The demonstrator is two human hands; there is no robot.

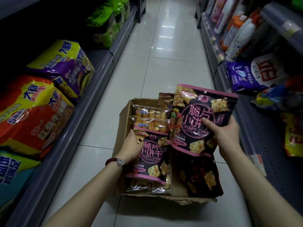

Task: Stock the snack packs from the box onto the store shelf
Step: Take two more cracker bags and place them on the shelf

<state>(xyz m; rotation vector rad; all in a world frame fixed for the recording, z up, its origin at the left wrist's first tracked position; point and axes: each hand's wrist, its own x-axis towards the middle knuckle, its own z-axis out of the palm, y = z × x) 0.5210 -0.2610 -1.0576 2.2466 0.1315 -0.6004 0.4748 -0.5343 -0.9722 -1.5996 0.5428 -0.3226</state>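
Head view: right hand (227, 136) is gripping a crispy-chip pack (201, 118), lifted over the box (124, 112) on the aisle floor, long axis running near-to-far. Left hand (132, 145) is grasping a second pack (152, 158) inside the box. Right-side shelf (255, 128) is sitting nearest the right hand.

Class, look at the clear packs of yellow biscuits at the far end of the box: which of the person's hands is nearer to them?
Left. The left hand sits just below the clear packs of yellow biscuits; the right hand holds a dark pack further right.
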